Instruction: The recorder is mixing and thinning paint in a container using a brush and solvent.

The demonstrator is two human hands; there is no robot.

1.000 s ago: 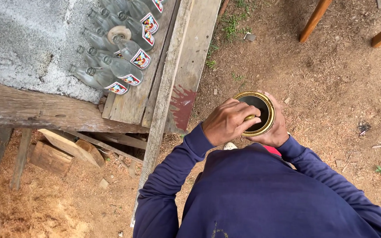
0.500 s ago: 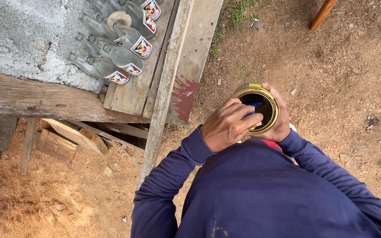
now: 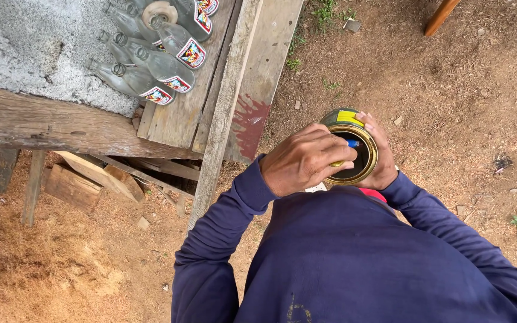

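Note:
An open round tin can (image 3: pixel 361 157) with a gold rim, a yellow-and-dark side and dark liquid inside sits in front of my chest. My right hand (image 3: pixel 380 161) wraps around its right side and holds it up. My left hand (image 3: pixel 305 159) is closed over the can's left rim, its fingers pinching a thin blue-tipped tool (image 3: pixel 352 143) that pokes over the dark opening. Both arms wear dark blue long sleeves (image 3: pixel 222 239).
Several empty glass bottles (image 3: pixel 151 66) with colourful labels lie on weathered planks (image 3: pixel 222 90) beside a grey concrete slab (image 3: pixel 25 42) at upper left. Wood offcuts (image 3: pixel 85 179) and sawdust cover the dirt below. Two wooden legs (image 3: pixel 441 15) stand at upper right.
The view has shifted slightly; the can sits a little lower and more upright in my hands. My left hand still works at its rim with the blue-tipped tool.

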